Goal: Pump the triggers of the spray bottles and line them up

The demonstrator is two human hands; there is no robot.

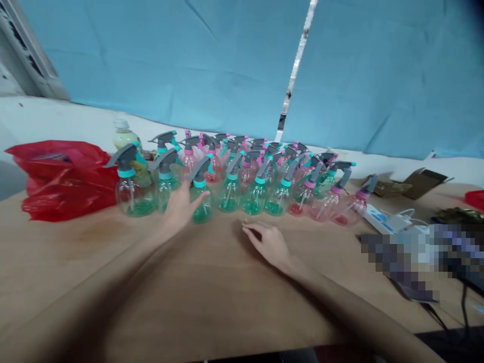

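In with the left hand [177, 206], touching the 3rd front bottle [202, 214] near the tabletop's [204, 287] far edge, can't tell if clamped! Looks mostly lined up, 9 across, perhaps just this 1 to straighten. Over to the right hand [267, 243]: empty, fingers loosely curled.

1. A round, see-through green plastic spray bottle with a teal neck ring and a grey trigger top [202, 205] is stood upright on the brown wooden table [212, 302].
2. Its top is slanted, higher at the right.
3. Its bottom is tinted darker green.
4. It is set slightly in front of two green spray bottles [229, 195] beside it.
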